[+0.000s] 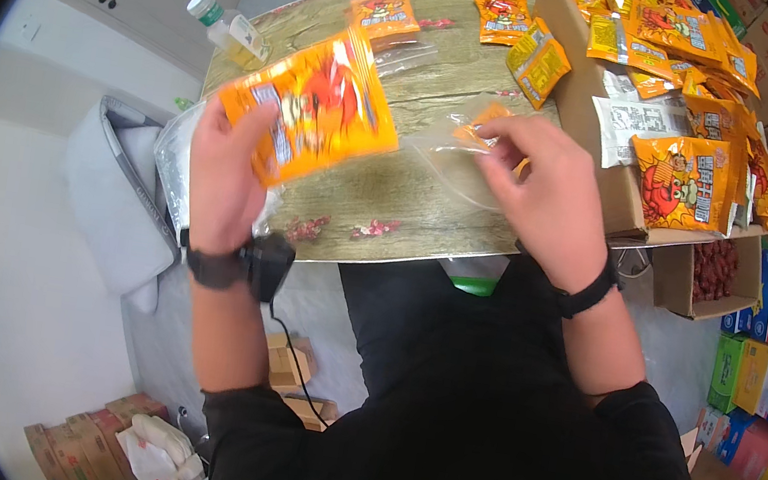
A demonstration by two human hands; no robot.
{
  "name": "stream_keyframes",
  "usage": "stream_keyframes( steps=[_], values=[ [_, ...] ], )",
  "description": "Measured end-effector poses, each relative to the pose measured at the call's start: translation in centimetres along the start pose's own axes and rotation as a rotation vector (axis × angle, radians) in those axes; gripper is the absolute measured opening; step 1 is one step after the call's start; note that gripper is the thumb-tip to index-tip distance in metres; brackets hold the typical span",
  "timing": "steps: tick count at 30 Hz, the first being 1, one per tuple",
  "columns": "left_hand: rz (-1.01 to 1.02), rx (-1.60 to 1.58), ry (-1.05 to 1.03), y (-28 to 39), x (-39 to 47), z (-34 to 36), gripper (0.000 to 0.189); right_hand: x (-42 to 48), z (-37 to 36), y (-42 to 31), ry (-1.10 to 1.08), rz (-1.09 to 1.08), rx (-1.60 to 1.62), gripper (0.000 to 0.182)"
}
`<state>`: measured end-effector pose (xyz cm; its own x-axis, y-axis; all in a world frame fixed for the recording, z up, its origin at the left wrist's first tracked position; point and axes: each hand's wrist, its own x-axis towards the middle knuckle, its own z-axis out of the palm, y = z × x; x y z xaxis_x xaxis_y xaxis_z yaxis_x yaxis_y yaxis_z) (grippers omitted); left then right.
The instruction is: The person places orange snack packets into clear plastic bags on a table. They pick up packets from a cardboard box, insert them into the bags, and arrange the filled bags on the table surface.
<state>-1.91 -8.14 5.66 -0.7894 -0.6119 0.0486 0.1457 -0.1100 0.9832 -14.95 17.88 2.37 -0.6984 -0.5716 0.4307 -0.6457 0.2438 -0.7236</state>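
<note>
My left hand (229, 163) grips an orange foil snack packet (322, 102) printed with a red cartoon crayfish, raised above the table. My right hand (546, 189) pinches the edge of a clear plastic bag (460, 170) between thumb and fingers. Something orange (483, 118) shows by the right fingertips, partly hidden by them; I cannot tell whether it lies inside the bag or behind it. At the back of the table lies another orange packet (386, 16), beside a clear bag (406, 57). Two more packets, one face up (500, 19) and one back up (538, 63), lie near the carton.
A cardboard carton (577, 120) heaped with similar packets stands at the table's right. A capped bottle (229, 30) is at the back left. Clear plastic (179, 152) lies along the left edge of the wood-patterned table (401, 220). Below right is a box of red-brown items (714, 272).
</note>
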Motion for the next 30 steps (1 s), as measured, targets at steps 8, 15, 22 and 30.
stream_keyframes(
  steps=[8,15,22,30],
  values=[
    [-0.521,-0.229,-0.079,-6.2,-9.2,-1.2,0.023,-2.7,4.1,-0.4,-0.127,0.009,-0.006,0.021],
    [-0.465,-0.488,0.083,-9.2,-10.6,1.3,0.032,-4.6,6.7,-0.2,-0.198,-0.122,0.017,0.026],
    [-0.576,-0.841,0.176,-10.6,-9.4,5.9,0.035,-4.8,7.1,0.3,-0.223,-0.112,0.0,0.028],
    [-0.602,-0.89,-0.008,-12.9,-7.7,7.8,0.027,-5.5,7.1,-0.1,-0.145,-0.228,0.073,0.028]
  ],
)
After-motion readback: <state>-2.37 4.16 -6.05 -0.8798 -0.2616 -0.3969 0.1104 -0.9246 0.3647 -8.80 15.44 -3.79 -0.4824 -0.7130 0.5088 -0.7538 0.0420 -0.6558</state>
